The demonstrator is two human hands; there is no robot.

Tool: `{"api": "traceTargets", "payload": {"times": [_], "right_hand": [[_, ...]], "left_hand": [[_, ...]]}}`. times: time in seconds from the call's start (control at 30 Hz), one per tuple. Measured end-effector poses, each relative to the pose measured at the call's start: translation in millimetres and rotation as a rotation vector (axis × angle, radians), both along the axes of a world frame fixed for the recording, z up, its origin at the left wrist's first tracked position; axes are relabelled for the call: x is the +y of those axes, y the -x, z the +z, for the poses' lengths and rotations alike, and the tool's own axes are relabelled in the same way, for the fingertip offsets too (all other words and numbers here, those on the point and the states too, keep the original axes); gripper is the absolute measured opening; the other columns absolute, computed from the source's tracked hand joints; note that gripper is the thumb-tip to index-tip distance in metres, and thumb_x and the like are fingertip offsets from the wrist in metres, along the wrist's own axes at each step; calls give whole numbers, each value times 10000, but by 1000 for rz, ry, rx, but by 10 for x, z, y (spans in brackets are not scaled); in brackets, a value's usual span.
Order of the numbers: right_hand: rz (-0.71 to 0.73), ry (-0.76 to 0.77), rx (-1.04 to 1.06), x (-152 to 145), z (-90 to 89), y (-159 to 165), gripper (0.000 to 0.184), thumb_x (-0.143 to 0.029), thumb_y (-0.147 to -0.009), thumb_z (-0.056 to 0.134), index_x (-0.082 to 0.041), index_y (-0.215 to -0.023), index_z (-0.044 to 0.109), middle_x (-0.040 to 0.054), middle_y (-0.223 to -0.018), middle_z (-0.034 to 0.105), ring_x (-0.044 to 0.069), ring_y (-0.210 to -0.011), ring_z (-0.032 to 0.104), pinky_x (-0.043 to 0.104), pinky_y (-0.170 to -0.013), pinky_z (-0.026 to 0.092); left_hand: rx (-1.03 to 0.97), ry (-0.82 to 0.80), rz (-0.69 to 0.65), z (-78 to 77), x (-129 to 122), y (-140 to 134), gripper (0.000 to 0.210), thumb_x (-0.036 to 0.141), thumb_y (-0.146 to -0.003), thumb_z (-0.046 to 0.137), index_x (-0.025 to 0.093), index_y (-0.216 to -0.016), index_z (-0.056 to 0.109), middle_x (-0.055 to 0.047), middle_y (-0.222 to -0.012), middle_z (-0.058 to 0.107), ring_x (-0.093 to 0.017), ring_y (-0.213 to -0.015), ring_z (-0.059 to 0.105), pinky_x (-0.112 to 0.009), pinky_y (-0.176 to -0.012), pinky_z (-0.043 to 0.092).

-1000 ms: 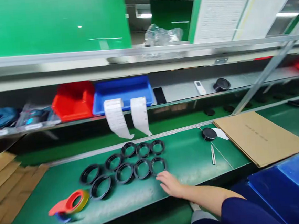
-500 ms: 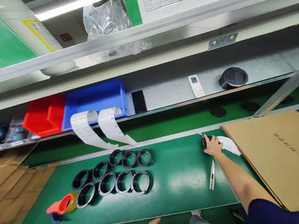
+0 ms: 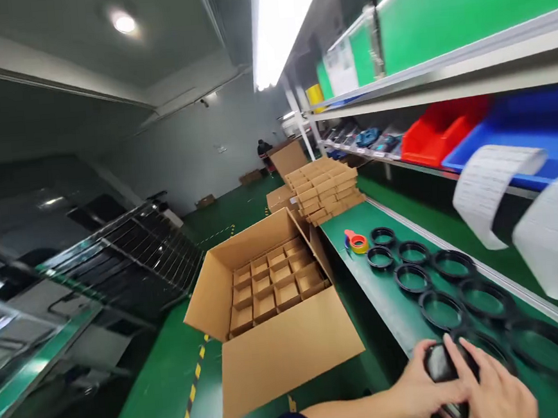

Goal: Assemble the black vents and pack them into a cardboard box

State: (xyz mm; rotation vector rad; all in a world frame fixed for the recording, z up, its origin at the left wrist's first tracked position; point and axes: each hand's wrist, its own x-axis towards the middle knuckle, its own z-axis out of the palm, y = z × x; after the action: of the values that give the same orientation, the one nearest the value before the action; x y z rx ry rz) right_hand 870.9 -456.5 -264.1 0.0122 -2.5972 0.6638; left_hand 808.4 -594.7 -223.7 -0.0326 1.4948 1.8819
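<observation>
At the far left, well apart from the fingers, a metal rack stands in dim light. Nearer the fingers, a strip of yellow-and-black tape runs along the green floor. Next comes an open cardboard box, up and to the left of the fingers, its flaps spread outward and a grid of cardboard cells inside. Beyond it, farther from the fingers, a stack of cardboard dividers rises by the end of the green table. On that table, ahead of the fingers, lies a red tape dispenser with a yellow roll.

The left hand has its fingers curled around the left side of a black part, which sits between the 2 hands and is partly hidden by them. 9 black rings extend from the dispenser to just beyond the fingertips; whether the fingers touch the nearest cannot be told. The right hand grips the same part from the right, its fingers bent over the top. Above and beyond the fingers, a red bin and a blue bin stand on the shelf, with 2 curling paper strips hanging toward the table.
</observation>
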Motion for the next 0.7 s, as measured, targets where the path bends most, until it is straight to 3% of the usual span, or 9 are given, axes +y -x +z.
{"api": "traceTargets", "payload": {"times": [0.07,0.13,0.2,0.3,0.37,0.43,0.53,0.6,0.7], "right_hand": [[100,78,-51,-301,180,336,989,-567,-718,660,-329,-1559,197,155,-1493,394,461,-1287,427,626,-960,402],[151,269,-151,-471,224,661,924,-606,-761,616,-312,-1548,229,135,-1531,365,433,-1365,361,629,-1049,356],[246,537,-333,-632,177,989,819,-607,-818,564,-277,-1517,294,125,-1545,366,370,-1408,344,565,-1135,317],[473,912,-678,-1051,54,1455,728,-599,-814,601,-229,-1418,433,109,-1486,471,299,-1372,433,428,-1152,361],[508,1069,-819,-1459,-3,1715,735,-603,-749,677,-208,-1345,507,104,-1385,578,297,-1311,508,388,-1109,422],[437,1177,-899,-1914,4,1931,781,-618,-667,741,-195,-1293,547,112,-1279,652,317,-1226,581,384,-1026,499],[368,1276,-1014,-2569,162,2223,833,-634,-620,769,-206,-1299,547,119,-1229,677,337,-1128,642,408,-894,569],[388,1301,-1053,-2928,316,2426,858,-648,-638,757,-238,-1351,514,116,-1288,644,333,-1140,635,414,-855,579],[399,1238,-980,-3270,420,2716,907,-695,-689,689,-279,-1448,416,117,-1404,557,319,-1268,545,430,-917,554]], "left_hand": [[-25,-28,169,99,-375,164,1041,407,-392,944,228,-1314,496,-133,-1292,578,-365,-1207,553,-572,-1014,442],[-68,-80,241,140,-802,332,1006,436,-422,922,251,-1314,496,-135,-1336,561,-380,-1181,570,-618,-967,451],[-84,-150,265,133,-1211,489,941,491,-495,883,250,-1321,502,-144,-1330,577,-375,-1150,597,-630,-960,449],[-30,-149,296,108,-1748,695,904,540,-557,848,214,-1333,517,-168,-1290,610,-375,-1165,597,-604,-1014,432],[115,72,385,118,-2084,831,990,568,-562,836,190,-1400,467,-196,-1382,537,-392,-1301,488,-590,-1113,345],[333,430,395,149,-2425,974,1173,574,-500,857,186,-1487,357,-210,-1543,335,-414,-1449,257,-590,-1194,185],[624,796,111,193,-2916,1213,1310,496,-410,894,276,-1533,257,-156,-1642,35,-454,-1488,-21,-669,-1179,77],[734,888,-16,195,-3214,1415,1189,432,-479,860,344,-1517,287,-128,-1635,61,-457,-1480,59,-681,-1162,149],[793,998,126,175,-3682,1870,1052,380,-551,801,374,-1492,332,-106,-1570,202,-388,-1398,307,-566,-1162,287]]}}
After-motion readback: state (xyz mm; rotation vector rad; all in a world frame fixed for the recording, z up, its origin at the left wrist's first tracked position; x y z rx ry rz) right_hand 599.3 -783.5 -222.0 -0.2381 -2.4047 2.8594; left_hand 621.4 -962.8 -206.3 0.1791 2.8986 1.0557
